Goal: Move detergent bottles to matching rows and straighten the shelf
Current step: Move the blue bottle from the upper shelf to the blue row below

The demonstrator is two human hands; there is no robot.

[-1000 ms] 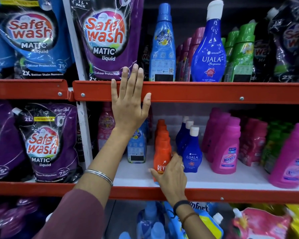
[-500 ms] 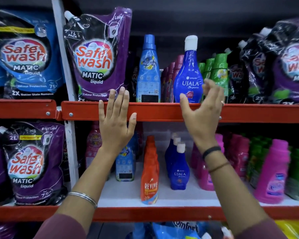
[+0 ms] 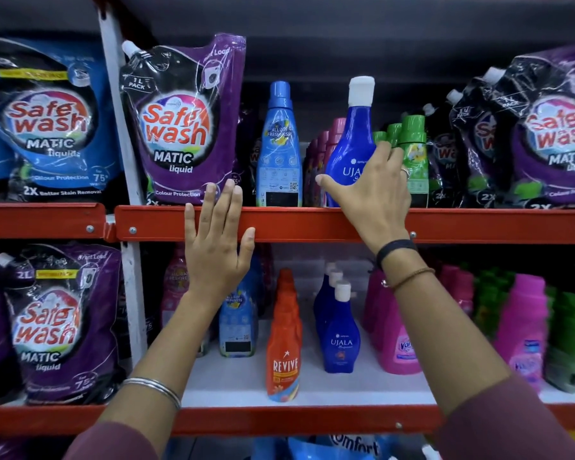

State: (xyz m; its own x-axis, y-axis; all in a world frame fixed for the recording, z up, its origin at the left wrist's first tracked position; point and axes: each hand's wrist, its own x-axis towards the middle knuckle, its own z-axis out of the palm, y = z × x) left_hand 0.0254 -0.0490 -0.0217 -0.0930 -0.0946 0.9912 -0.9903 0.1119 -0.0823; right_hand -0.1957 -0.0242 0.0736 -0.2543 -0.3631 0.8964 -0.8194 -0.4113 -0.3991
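Maroon sleeves are worn on both arms, pushed back so the forearms are left bare. On the left hand point(image 3: 217, 250) side, a pair of thin silver bangles point(image 3: 156, 388) is seen just ahead of the sleeve cuff. On the right hand point(image 3: 367, 194) side, a black band point(image 3: 395, 249) is worn at the wrist, with a thin brown thread bracelet point(image 3: 412, 277) just behind it. A ring point(image 3: 404, 171) is worn on one finger of that hand, looks silver-ish.

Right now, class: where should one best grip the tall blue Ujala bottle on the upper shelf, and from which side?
Grip the Ujala bottle around its wide lower body, from the open front. Neighbouring bottles crowd its sides, and the right hand wraps there.
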